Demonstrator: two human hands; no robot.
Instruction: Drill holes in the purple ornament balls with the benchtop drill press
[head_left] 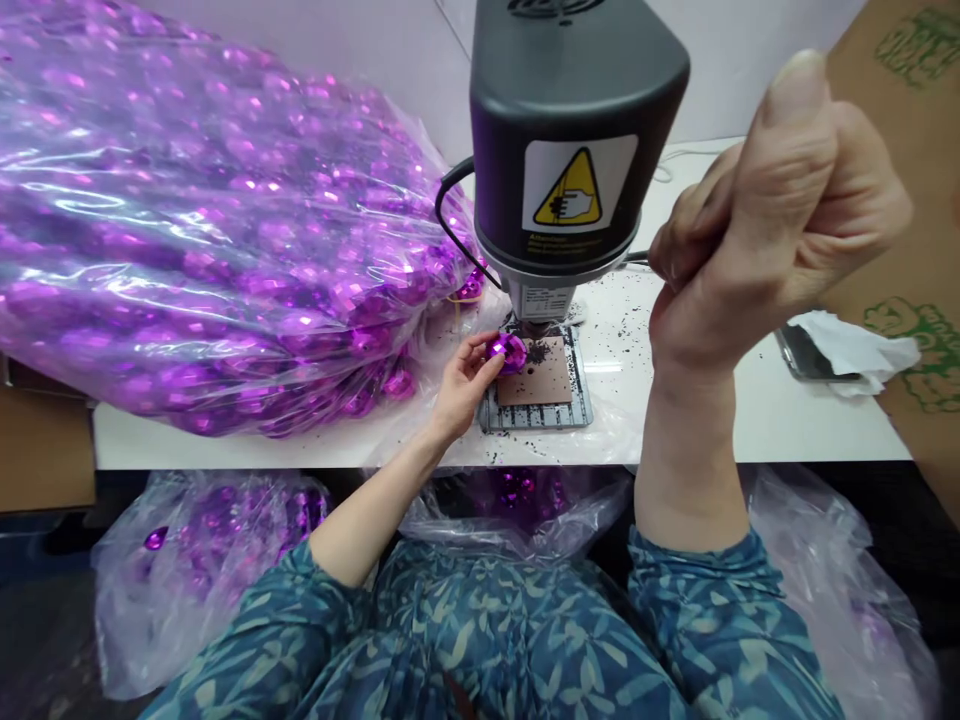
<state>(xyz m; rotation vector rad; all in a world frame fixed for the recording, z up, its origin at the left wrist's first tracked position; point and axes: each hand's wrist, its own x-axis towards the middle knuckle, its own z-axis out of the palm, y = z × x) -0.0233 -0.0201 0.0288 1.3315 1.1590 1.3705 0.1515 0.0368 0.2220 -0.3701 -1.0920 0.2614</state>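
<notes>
My left hand [466, 385] pinches a shiny purple faceted bauble [508, 354] between thumb and fingers. It holds the bauble at the left edge of a brown square board [544, 375], which lies on a slotted metal base plate [491, 414]. Right above stands a dark grey bench drill press [574, 110] with a yellow warning sticker; its lower tip is hard to make out. My right hand [780, 210] is raised beside the drill press head, closed in a fist. Whatever those fingers wrap round is hidden from view. Dark shavings [538, 350] are scattered over the board and plate.
A huge clear bag [225, 230] of purple baubles fills the left of the white table [810, 430]. More plastic bags [202, 560] hang below the front edge. A phone [806, 358] under white tissue [859, 345] lies at right, beside a cardboard box [907, 200].
</notes>
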